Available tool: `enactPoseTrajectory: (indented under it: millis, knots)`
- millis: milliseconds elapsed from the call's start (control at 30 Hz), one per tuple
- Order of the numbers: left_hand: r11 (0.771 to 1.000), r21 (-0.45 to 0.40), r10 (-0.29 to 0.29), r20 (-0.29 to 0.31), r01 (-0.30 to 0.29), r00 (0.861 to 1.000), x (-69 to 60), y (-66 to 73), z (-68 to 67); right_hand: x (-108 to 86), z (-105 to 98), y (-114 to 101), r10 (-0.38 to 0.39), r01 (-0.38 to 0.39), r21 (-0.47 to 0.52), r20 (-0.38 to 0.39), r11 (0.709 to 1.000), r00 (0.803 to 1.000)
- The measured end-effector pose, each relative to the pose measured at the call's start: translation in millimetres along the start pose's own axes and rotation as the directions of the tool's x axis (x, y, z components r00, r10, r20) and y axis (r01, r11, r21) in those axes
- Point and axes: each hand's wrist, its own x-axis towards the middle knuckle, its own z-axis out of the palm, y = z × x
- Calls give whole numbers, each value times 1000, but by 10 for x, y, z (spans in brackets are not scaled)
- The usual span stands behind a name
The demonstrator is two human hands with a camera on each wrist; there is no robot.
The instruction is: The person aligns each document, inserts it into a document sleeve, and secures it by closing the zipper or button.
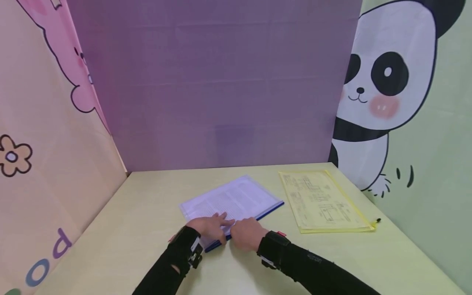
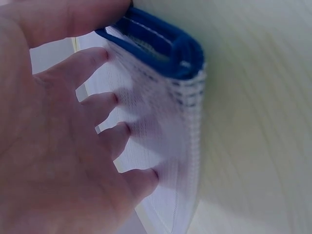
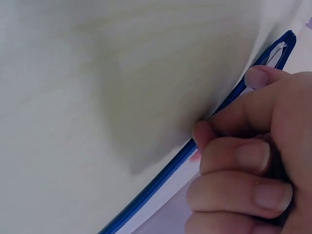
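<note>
A clear mesh zip pouch [image 1: 236, 194] with printed paper inside lies slanted on the table, its blue zipper edge [image 1: 271, 210] toward me. My left hand [image 1: 210, 227] holds the pouch's near left end. In the left wrist view, the thumb lies at the blue end [image 2: 183, 56] and the spread fingertips touch the mesh face. Just to the right, my right hand [image 1: 248, 234] pinches the blue edge between thumb and forefinger, its other fingers curled, as the right wrist view shows along the blue strip [image 3: 146, 192]. Any zipper pull is hidden by the fingers.
A yellow zip pouch [image 1: 324, 200] holding sheets with line drawings lies on the right of the pale table [image 1: 147, 205]; a small dark-tipped tab [image 1: 377, 221] sticks out at its near right corner. A purple screen [image 1: 221, 82] stands behind, with printed cloth at both sides.
</note>
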Motion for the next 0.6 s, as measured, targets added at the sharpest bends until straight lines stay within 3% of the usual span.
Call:
enactPoseTrajectory:
  millis: [400, 600]
  knots:
    - [1000, 26, 16, -28, -15, 999, -10, 9, 9, -20, -15, 21, 16, -15, 54, -13, 998, 1000]
    - [997, 73, -35, -44, 38, 998, -45, 101, 31, -39, -36, 60, 51, -51, 65, -7, 997, 999]
